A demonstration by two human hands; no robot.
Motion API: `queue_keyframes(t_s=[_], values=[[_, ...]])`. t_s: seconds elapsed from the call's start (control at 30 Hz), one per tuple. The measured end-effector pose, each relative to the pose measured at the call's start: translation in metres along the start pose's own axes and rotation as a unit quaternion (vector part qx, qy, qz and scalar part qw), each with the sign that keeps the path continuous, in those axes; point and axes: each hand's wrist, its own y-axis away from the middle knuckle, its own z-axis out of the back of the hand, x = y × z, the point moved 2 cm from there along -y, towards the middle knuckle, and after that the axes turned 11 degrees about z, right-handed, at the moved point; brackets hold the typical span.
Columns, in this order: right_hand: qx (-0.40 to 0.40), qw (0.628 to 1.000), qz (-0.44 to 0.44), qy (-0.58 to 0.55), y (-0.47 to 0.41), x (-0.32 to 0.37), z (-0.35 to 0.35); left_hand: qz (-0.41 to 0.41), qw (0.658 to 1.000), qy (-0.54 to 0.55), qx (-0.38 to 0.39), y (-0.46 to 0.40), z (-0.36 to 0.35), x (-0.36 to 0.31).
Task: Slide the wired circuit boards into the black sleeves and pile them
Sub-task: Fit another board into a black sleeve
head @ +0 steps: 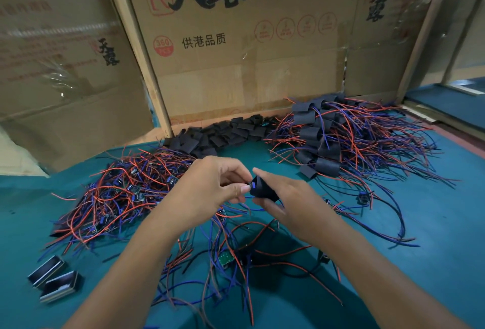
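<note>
Black sleeve, soft and slightly flattened, held above the middle of the surface; a blue end of a circuit board shows at its open mouth. Right hand grips the sleeve, forefinger laid along its top, thumb beneath. Left hand pinches the board end at the mouth between thumb and forefinger. Red and blue wires trail down from the pair. Left: heap of unsleeved wired boards. Rear centre: heap of empty black sleeves. Right: pile of sleeved boards with wires fanned out. Surface covered in teal cloth. Printed cardboard sheets stand behind. Two small metal-edged blocks at near left.
</note>
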Motion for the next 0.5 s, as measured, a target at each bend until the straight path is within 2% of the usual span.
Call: queue_keyframes(t_s=[0.2,0.37,0.5], values=[[0.014,0.999,0.029,-0.001,0.001,0.007,-0.002,0.034,0.999,-0.019,-0.007,-0.001,0.001,0.002],[0.003,0.999,0.049,0.005,0.003,0.014,-0.002,0.057,0.998,0.014,0.012,0.001,0.001,0.002],[-0.023,1.0,0.007,0.009,0.002,0.021,-0.004,0.072,0.996,0.048,0.026,0.003,0.001,0.0]])
